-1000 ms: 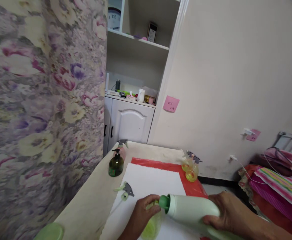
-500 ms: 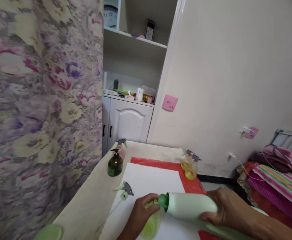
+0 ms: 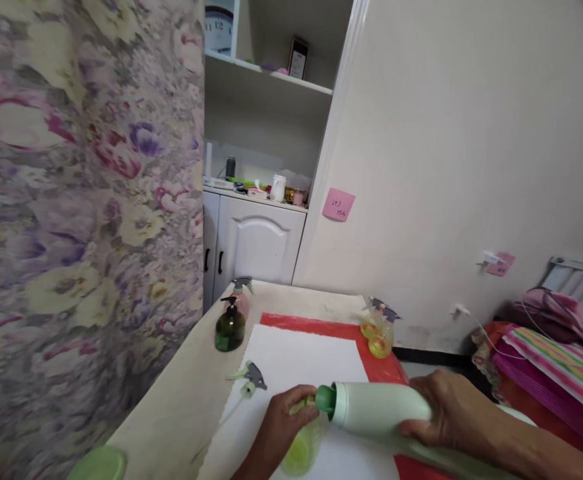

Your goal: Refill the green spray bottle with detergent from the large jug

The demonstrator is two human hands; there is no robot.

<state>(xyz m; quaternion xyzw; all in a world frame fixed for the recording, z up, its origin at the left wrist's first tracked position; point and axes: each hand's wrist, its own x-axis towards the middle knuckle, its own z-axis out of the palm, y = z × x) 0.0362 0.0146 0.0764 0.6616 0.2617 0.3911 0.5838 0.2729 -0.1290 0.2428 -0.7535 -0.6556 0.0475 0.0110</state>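
Observation:
My right hand (image 3: pixel 446 410) grips a large pale green bottle (image 3: pixel 381 410), tipped on its side with its dark green neck (image 3: pixel 325 398) pointing left. That neck meets the mouth of a small clear bottle of yellow-green liquid (image 3: pixel 301 447), which my left hand (image 3: pixel 281 427) is wrapped around near the top. Both sit over a white sheet (image 3: pixel 296 367) laid on a red mat (image 3: pixel 316 328). A loose spray head (image 3: pixel 252 379) with its tube lies on the sheet just left of my left hand.
On the beige table (image 3: pixel 186 393) stand a dark green pump bottle (image 3: pixel 230 327), a pink spray bottle (image 3: pixel 241 297) behind it, and two yellow spray bottles (image 3: pixel 380 330) at the back right. A green lid (image 3: pixel 98 463) lies near left. A floral curtain (image 3: pixel 81 200) hangs left; bedding (image 3: pixel 556 360) lies right.
The view has shifted slightly left. The big bottle and both hands hold nearly the same pose, the bottle's neck still at the small bottle's mouth.

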